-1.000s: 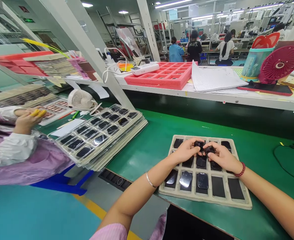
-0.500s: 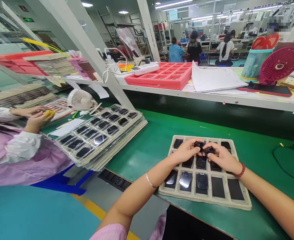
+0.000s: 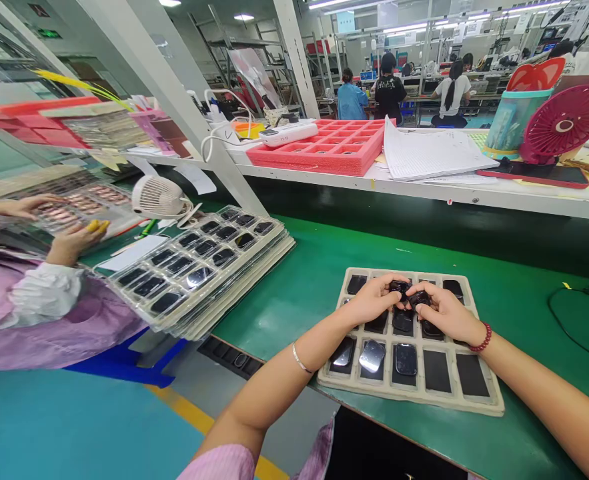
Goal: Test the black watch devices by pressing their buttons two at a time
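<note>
A beige tray (image 3: 489, 403) with rectangular pockets lies on the green table in front of me. Several small black glossy parts sit in its pockets, such as one in the near row (image 3: 405, 359). My left hand (image 3: 371, 301) is over the tray's middle and pinches a small black part (image 3: 399, 289). My right hand (image 3: 444, 313) meets it from the right, gripping another small black part (image 3: 419, 299). The two parts are close together between my fingertips.
A stack of clear trays (image 3: 201, 263) filled with black parts stands at the left. A co-worker's hands (image 3: 69, 241) work beside it. A white fan (image 3: 157, 197), a red foam tray (image 3: 331, 148), papers (image 3: 429, 157) and a red fan (image 3: 564, 123) are on the shelf behind.
My hands have stayed in place over the tray. The co-worker's hands at the left have moved apart, one reaching further back over a tray.
</note>
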`<state>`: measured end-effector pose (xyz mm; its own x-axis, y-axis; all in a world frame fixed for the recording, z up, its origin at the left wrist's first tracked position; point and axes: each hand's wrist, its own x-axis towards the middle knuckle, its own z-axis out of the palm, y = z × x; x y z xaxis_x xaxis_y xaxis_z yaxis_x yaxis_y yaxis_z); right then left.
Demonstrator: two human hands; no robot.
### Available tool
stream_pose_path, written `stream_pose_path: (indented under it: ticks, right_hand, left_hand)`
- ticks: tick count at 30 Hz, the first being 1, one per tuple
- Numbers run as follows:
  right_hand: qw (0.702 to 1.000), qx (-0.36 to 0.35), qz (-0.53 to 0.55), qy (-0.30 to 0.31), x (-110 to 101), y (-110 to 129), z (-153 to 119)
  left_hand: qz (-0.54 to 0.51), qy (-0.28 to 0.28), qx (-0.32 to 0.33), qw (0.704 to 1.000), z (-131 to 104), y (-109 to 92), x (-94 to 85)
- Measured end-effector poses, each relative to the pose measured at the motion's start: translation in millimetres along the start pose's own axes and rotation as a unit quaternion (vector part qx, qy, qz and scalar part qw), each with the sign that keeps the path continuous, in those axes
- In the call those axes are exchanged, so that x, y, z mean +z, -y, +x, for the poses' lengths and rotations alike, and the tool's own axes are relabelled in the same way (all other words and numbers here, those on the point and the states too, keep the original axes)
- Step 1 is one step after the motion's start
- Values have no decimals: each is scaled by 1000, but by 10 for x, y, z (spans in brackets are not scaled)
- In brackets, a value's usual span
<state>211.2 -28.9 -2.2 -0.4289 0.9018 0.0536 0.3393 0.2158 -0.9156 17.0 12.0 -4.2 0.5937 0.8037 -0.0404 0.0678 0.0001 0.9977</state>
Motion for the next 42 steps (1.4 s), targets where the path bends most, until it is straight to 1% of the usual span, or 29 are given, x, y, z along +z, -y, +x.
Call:
stream_pose_path:
  ticks: [14, 30, 42]
  right_hand:
    - [1000, 4, 17, -1, -4, -6, -8]
    - [1000, 3, 7, 2, -8, -6, -6]
    - [999, -5, 54, 9, -23, -44, -13]
  left_hand:
    - [-3, 5, -10, 1000, -10, -26, 6]
    - [-9, 2, -7, 1000, -7, -20, 7]
    - [-27, 4, 3, 1000, -19, -26, -12]
